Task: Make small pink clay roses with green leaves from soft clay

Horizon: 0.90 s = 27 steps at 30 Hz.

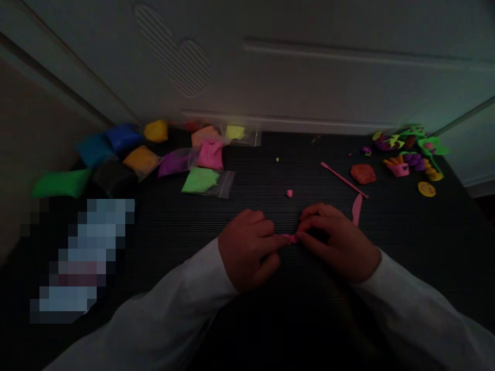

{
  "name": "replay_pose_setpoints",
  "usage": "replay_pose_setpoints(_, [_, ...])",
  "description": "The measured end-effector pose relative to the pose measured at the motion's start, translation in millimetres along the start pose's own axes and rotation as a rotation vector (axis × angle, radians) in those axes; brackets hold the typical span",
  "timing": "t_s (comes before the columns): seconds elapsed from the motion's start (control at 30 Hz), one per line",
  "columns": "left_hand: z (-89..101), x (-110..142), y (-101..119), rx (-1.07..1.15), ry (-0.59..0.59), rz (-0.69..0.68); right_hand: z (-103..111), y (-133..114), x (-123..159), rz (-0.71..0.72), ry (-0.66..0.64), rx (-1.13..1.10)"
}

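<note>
On a dark surface (174,221), bags (211,153) of coloured clay lie back left. Near centre, a person's left hand (249,250), fingers (275,243) gripping nothing, touches a pink strip (293,239) with one fingertip; the right hand (337,243) pinches the strip's right end. Farther right: pink knife (357,208), clay figures (397,166).

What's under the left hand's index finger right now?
A bit of pink clay shows at the fingertip, reaching to the right hand. Whatever the left hand covers directly beneath that finger can't be seen, so the clay's full shape is hidden.
</note>
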<state>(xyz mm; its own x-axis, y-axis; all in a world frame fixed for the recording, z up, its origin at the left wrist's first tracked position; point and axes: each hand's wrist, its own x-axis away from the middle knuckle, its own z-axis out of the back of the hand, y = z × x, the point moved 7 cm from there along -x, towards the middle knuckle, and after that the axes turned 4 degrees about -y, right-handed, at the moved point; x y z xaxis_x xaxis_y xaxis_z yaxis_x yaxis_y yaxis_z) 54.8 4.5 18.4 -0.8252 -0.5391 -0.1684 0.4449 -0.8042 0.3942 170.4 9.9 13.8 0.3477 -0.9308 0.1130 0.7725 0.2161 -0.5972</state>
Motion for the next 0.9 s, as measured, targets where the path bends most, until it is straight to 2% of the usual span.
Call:
replay_pose_setpoints(0.37, [4.3,0.7,-1.4,0.06,0.046,-0.005,1.6,3.5,0.1,0.017,-0.009,-0.054])
replay_pose_setpoints(0.9, [2.6,-0.8,1.0,0.01,0.009,-0.012,-1.9,-1.6,-0.1,0.015,0.009,0.066])
